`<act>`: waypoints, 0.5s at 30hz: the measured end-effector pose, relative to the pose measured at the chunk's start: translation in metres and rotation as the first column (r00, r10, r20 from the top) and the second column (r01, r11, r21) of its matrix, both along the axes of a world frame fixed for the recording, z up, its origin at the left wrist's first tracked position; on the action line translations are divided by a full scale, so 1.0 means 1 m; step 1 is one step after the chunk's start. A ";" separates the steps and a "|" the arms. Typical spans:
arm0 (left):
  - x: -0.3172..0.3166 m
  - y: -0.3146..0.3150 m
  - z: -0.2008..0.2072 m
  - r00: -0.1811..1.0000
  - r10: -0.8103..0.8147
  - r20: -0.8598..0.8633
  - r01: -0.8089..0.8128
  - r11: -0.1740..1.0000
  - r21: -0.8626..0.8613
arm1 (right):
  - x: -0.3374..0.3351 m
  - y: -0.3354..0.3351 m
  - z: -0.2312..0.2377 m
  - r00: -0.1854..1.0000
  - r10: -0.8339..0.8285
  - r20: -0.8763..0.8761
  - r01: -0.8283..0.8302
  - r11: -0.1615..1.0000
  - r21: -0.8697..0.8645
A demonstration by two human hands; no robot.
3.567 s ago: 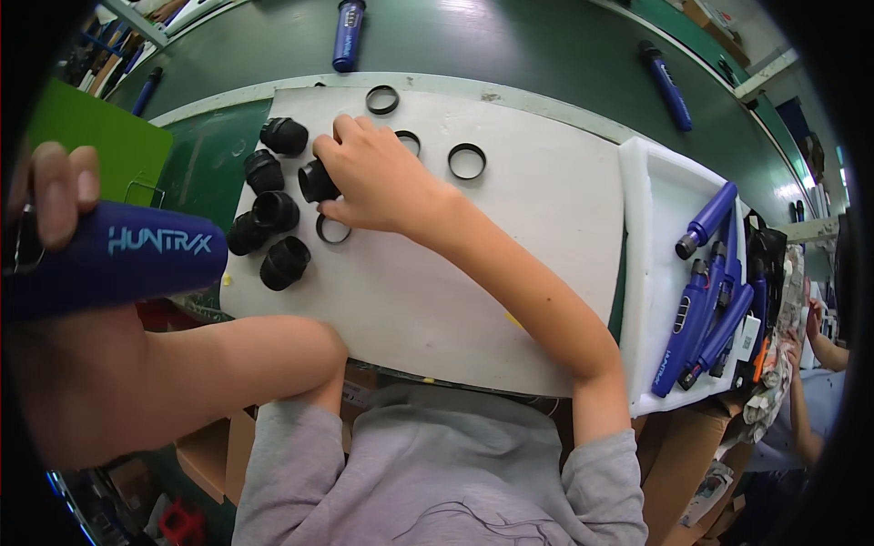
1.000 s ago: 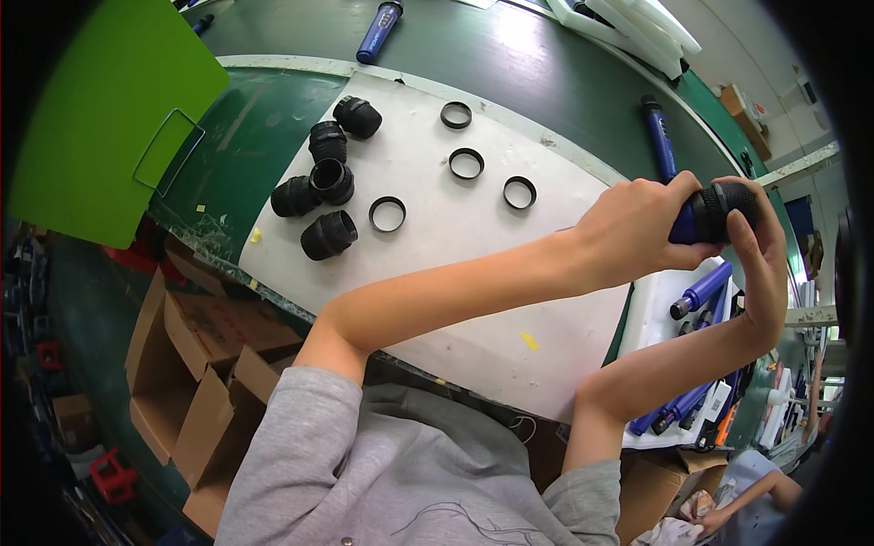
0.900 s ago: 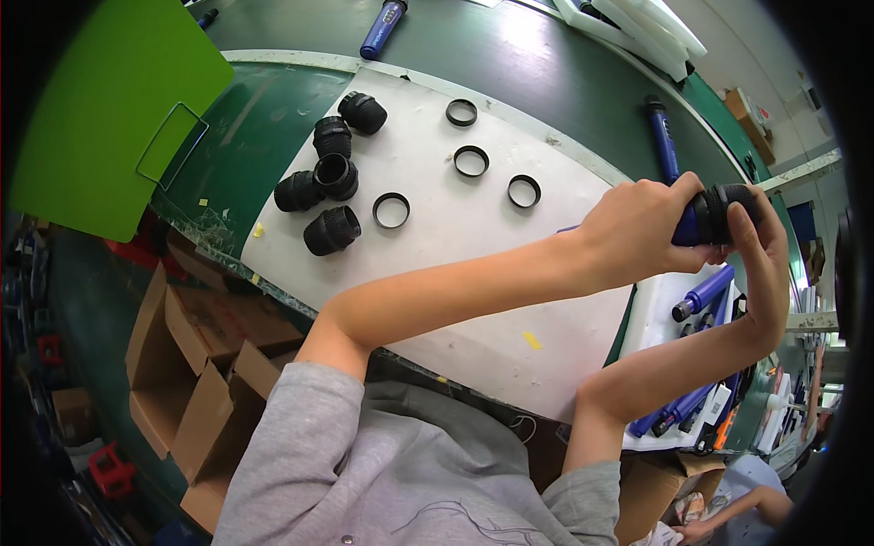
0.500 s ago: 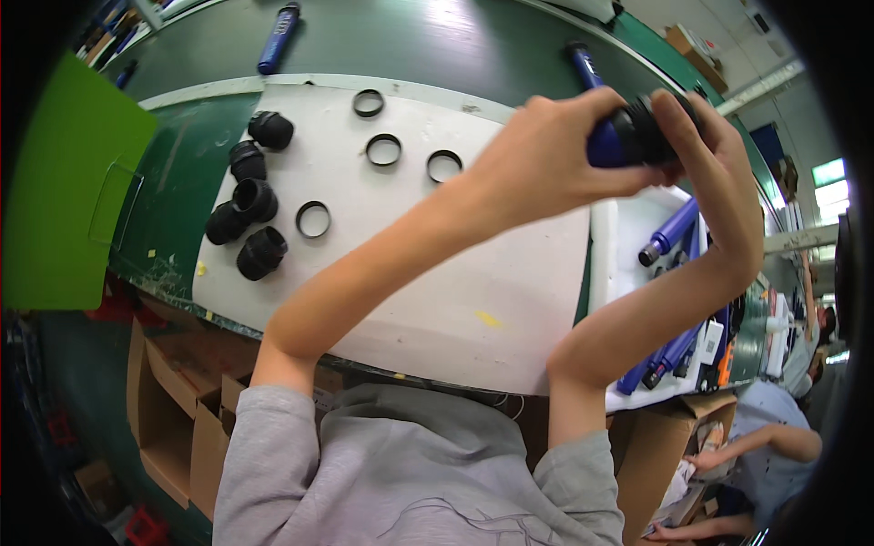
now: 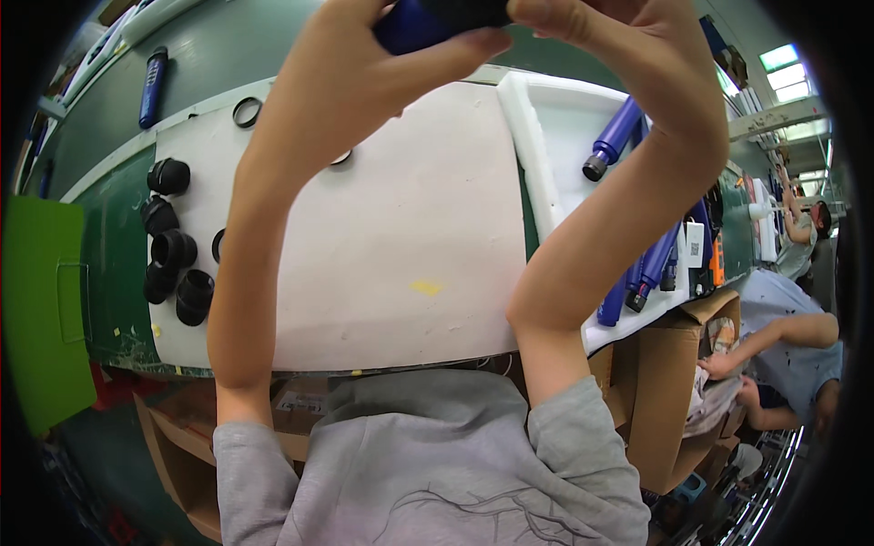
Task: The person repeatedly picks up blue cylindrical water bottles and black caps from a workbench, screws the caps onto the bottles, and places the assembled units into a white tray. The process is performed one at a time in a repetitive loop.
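Both my hands are raised at the top edge of the view, around a blue cylinder (image 5: 414, 25) with a black end piece (image 5: 466, 13). Part of it is cut off by the frame. My left hand (image 5: 378, 68) wraps the blue body, thumb stretched along its near side. The fingers of my right hand (image 5: 605, 32) close on the black end. Below them lies a white work board (image 5: 391, 246). Black rings rest on it: one ring (image 5: 247, 112) at the far left, others partly hidden by my left forearm. Several black ribbed sleeves (image 5: 194, 298) stand along its left side.
At right, a white foam tray (image 5: 528, 136) holds several blue tubes (image 5: 614, 136). Another blue tube (image 5: 153, 88) lies at the far left. A green panel (image 5: 41, 309) stands left. Cardboard boxes (image 5: 669, 391) sit below the table edge; a co-worker (image 5: 783, 337) is at right.
My hands, still on the blue cylinder, have moved up and left in the picture, partly out of frame. The view has shifted, so the board, sleeves and tray appear farther left.
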State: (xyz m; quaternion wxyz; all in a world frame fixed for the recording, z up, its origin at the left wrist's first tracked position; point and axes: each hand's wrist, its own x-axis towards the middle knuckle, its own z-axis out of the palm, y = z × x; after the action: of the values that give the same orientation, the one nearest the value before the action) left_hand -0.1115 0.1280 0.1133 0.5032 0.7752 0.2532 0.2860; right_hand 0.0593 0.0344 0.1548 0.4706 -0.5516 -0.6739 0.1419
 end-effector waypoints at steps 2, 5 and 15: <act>-0.002 0.003 0.000 1.000 0.009 0.010 -0.010 1.000 0.022 | 0.011 0.007 -0.005 0.996 0.052 -0.075 -0.050 0.998 0.023; 0.004 0.010 -0.023 0.997 0.038 0.070 -0.053 0.976 0.213 | -0.002 0.001 0.002 1.000 -0.025 -0.013 0.024 0.999 -0.034; 0.009 0.009 -0.029 0.981 0.118 0.156 -0.174 0.892 0.418 | -0.018 -0.007 0.020 0.955 -0.209 0.211 0.245 0.955 -0.165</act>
State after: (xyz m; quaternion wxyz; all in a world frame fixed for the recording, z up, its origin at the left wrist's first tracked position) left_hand -0.1027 0.1374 0.0843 0.3120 0.8260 0.2091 0.4204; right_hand 0.0413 0.0278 0.1751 0.3623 -0.6790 -0.6312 0.0963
